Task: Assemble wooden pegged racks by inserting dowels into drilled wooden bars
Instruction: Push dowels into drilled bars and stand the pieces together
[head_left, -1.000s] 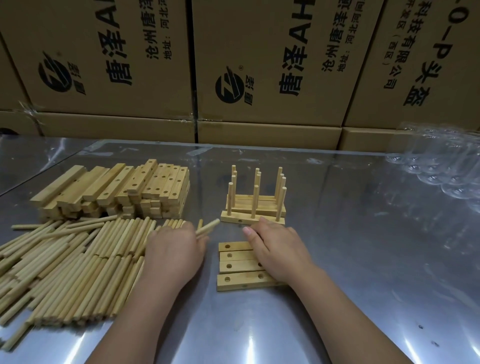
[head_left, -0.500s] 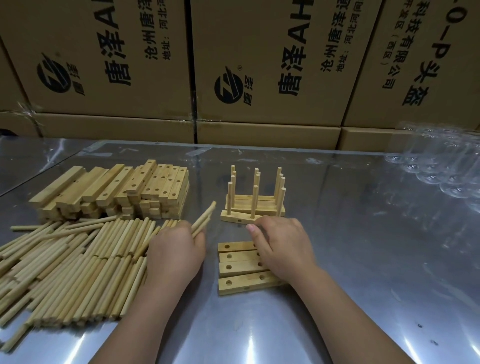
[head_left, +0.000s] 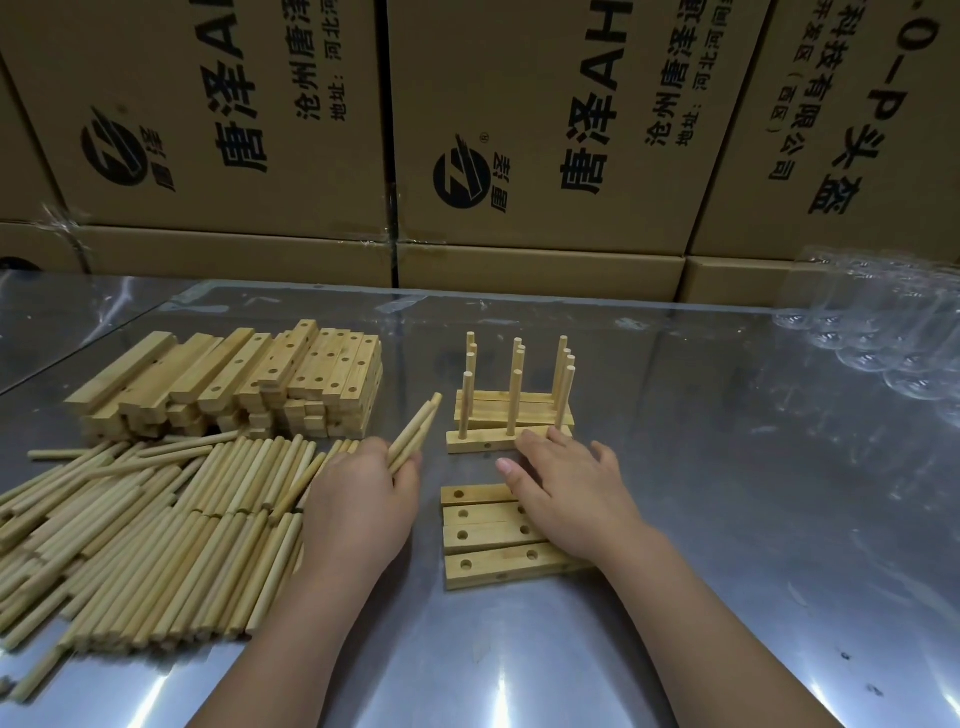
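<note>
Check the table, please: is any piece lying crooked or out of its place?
The nearest bar of the four drilled bars lies slightly askew to the others. A few dowels lie loose at the near-left edge of the dowel pile. Nothing looks damaged.

Printed cardboard boxes (head_left: 519, 130) stacked behind, shiny metal table (head_left: 727, 519), clear plastic packaging (head_left: 883, 343) far right

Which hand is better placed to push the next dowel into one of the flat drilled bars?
Left. The left hand grips a few dowels, tips raised beside the bars; the right hand rests flat on those bars, holding nothing.
</note>
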